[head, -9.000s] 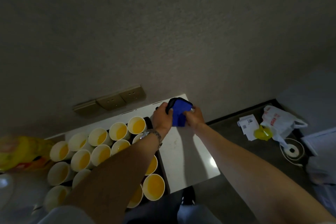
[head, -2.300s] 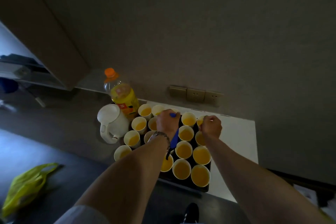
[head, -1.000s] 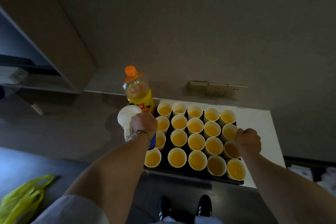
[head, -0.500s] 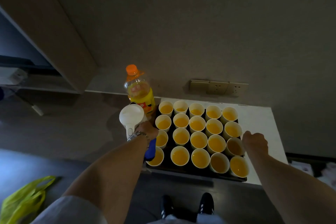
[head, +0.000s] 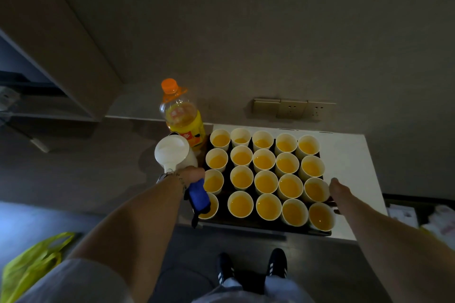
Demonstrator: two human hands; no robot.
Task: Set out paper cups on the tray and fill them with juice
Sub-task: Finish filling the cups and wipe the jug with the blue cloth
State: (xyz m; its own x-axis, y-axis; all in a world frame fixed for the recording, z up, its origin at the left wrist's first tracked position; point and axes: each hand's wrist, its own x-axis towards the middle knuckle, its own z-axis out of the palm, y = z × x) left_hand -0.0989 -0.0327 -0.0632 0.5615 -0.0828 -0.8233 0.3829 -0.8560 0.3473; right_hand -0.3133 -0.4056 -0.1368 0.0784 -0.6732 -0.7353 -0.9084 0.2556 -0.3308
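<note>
The dark tray [head: 268, 228] sits on the white table [head: 349, 155] against the wall, long axis running left to right, its near edge close to the table's near edge. Loaded with twenty filled cups, it will likely feel heavy and sloshy; it looks stiff enough to lift flat, and the sensible hold is at the two short ends, kept level (any tilt sends juice over the rims).

The paper cups [head: 264, 183] stand upright in four rows of five, mouths up, packed nearly rim to rim, all showing orange juice. They are light, soft-walled and easy to crush, so best not squeezed.

The juice bottle [head: 182, 115] stands upright at the far left corner of the tray, cap on, partly full. A white jug [head: 172, 152] is just near of it.

The left hand [head: 190, 174] is at the tray's left end, gripping a blue cloth [head: 198, 197] that hangs over the cups there. The right hand [head: 338, 190] is at the right end, fingers reaching down by the tray edge; whether they clasp it I cannot tell.
</note>
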